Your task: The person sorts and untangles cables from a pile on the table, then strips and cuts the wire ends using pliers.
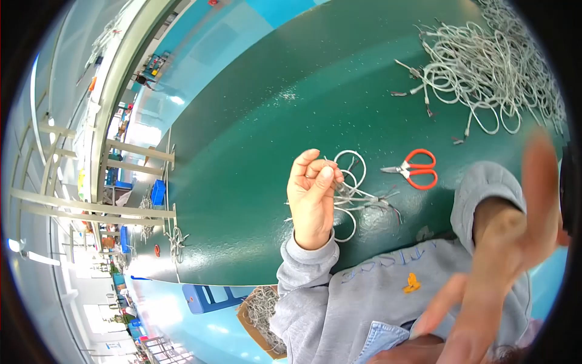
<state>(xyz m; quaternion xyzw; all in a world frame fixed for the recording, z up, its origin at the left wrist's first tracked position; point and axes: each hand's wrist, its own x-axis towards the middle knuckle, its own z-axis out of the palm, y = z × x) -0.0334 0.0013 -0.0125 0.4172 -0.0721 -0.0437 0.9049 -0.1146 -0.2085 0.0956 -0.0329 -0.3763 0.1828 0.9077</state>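
My left hand [313, 197] is over the green table [254, 145], thumb and fingers pinched on a thin grey cable [364, 167]. The cable's loops and frayed ends spread on the table to the right of the fingers. Red-handled scissors [418, 169] lie beyond the cable, blades pointing toward it. Raised close to the camera at the lower right, my right hand [494, 267] is large and blurred, its fingers spread and nothing visible between them.
A big tangled heap of grey cables [491, 67] lies at the table's upper right. Below the table edge are a blue plastic stool [203, 299] and a cardboard box [250, 324] filled with cables. Metal racks [91, 203] stand at the left.
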